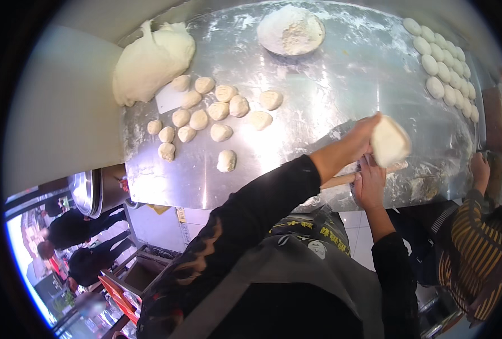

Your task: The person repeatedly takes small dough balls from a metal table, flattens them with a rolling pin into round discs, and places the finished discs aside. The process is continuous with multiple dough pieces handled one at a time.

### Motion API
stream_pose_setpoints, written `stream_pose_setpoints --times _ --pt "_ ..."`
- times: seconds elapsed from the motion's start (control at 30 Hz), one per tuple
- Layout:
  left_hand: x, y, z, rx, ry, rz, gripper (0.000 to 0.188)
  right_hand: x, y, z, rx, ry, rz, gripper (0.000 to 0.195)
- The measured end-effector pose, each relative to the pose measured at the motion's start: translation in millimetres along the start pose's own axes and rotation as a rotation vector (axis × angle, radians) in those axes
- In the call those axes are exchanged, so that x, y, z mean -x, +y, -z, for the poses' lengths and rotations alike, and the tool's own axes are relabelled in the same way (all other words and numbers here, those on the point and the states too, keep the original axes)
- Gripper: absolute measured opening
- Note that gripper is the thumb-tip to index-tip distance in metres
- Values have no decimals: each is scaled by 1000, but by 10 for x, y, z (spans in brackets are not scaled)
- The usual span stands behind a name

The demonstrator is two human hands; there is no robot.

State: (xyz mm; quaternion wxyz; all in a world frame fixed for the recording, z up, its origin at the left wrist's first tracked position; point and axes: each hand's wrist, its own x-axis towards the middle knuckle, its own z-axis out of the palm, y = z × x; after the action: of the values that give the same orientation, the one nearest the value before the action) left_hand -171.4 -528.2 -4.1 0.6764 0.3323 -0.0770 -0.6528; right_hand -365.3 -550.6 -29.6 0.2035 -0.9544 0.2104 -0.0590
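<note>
My left hand (361, 137) holds a flattened piece of dough (389, 142) by its left edge, raised over the floured metal table (340, 93); the dough is slightly blurred. Just below it, my right hand (370, 180) lies over a wooden rolling pin (340, 180), whose ends show on both sides of the hand. The dough partly hides the right fingertips. Left of centre, several small dough pieces (220, 132) are spread over the tabletop. A large mass of dough (153, 63) sits at the far left, with a white flat scraper (169, 98) beside it.
A bowl of flour (291, 31) stands at the far middle. Smooth dough balls (435, 87) lie in rows at the far right. Near the right edge are a co-worker's hand (480, 169), striped sleeve and containers (497, 123). A metal pot (85, 193) stands beyond the left edge.
</note>
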Motion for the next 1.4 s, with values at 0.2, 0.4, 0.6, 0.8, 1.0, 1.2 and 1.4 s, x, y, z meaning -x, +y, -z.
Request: stream_pose_setpoints --times 0.2,0.4,0.6,0.8,1.0,1.2,1.4 --pt "301 693 833 -1856 816 -762 58 96 101 50 58 32 32 54" --pt "841 1082 1369 -1373 650 -160 33 102 146 236 -14 -27 175 58" --pt "534 762 510 -202 220 133 54 15 345 218 -31 80 313 16" --pt "784 275 74 -1085 371 -407 32 -28 484 342 -3 291 -169 24" --pt "1006 -823 -53 -1791 38 -598 20 63 633 248 54 349 -217 23" --pt "1054 -1042 550 -1774 -472 -778 21 176 567 259 32 269 -157 27" --pt "927 123 1075 -1813 577 -671 24 205 500 228 19 239 -218 33"
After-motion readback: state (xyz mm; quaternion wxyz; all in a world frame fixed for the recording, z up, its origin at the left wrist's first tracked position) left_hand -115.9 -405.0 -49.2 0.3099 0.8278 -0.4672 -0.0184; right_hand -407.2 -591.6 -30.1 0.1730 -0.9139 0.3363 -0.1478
